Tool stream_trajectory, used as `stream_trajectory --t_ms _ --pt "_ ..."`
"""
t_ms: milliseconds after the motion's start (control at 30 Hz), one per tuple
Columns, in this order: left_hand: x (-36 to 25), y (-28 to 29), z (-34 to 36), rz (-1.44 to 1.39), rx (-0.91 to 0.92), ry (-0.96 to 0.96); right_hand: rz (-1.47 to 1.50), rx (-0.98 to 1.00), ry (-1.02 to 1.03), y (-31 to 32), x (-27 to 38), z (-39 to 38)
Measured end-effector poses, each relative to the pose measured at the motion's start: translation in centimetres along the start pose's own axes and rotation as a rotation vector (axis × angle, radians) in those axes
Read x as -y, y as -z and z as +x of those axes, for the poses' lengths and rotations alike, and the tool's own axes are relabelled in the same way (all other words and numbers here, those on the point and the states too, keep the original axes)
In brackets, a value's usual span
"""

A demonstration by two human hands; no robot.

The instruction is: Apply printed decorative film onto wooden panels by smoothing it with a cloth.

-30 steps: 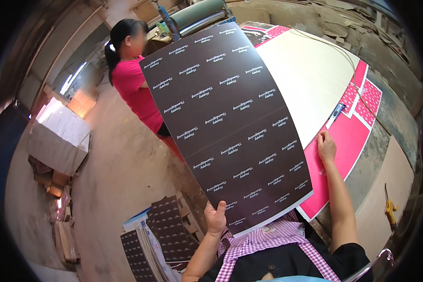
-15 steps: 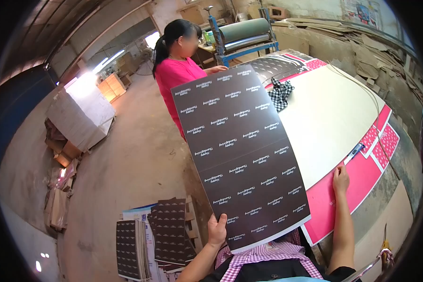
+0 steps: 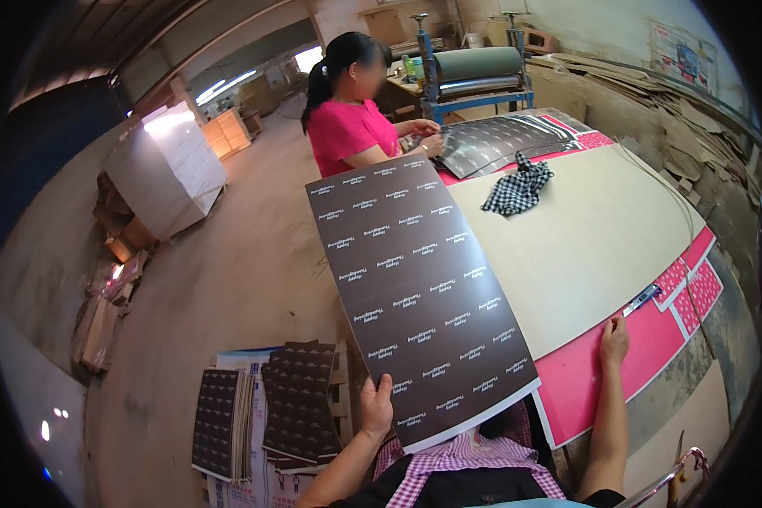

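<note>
Sheet (image 3: 423, 292) of dark print slants beside a cream board (image 3: 584, 254), its near edge clasped by the left hand (image 3: 377, 406), thumb on top, apparently to steady it without covering the pattern; the right hand (image 3: 615, 341) curls its fingers near a knife (image 3: 643, 298), whether pinching anything unclear.

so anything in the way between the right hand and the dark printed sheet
Nothing visible blocks the right hand from the dark printed sheet; only part of the cream board and the pink sheet lie across the gap.
</note>
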State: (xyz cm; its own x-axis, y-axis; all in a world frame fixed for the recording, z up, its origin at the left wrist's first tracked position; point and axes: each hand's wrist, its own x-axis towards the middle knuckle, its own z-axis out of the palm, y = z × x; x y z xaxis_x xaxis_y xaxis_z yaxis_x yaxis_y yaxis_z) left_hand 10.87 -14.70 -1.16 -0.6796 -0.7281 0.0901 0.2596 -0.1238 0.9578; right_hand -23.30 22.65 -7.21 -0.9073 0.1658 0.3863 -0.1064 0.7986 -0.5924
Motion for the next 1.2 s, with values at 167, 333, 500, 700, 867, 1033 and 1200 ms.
stream_trajectory --t_ms 167,333,500,700,867,1033,1200 --pt "-1.1 2.2 -0.7 0.118 -0.103 -0.036 -0.014 0.017 0.020 -0.1 -1.2 0.0" --pt "-1.5 6.3 -1.5 0.129 -0.228 -0.078 0.015 0.045 0.098 -0.6 -2.5 0.6" --pt "-2.6 13.4 -0.9 0.307 -0.394 -0.047 -0.034 0.047 0.196 -1.7 -4.7 2.0" --pt "-1.9 26.1 -3.6 0.682 -0.572 -0.027 -0.089 0.102 0.202 -2.4 -3.9 2.1" --pt "-0.4 33.3 -9.7 1.112 -0.661 0.103 -0.135 0.125 0.226 -2.8 -6.1 3.3" --pt "0.6 41.2 -15.8 1.167 -0.668 0.181 -0.224 0.116 0.238 -1.9 -6.4 3.5" --pt "2.5 44.1 -17.9 0.970 -0.694 0.250 -0.311 0.139 0.260 -1.3 -6.7 3.8"
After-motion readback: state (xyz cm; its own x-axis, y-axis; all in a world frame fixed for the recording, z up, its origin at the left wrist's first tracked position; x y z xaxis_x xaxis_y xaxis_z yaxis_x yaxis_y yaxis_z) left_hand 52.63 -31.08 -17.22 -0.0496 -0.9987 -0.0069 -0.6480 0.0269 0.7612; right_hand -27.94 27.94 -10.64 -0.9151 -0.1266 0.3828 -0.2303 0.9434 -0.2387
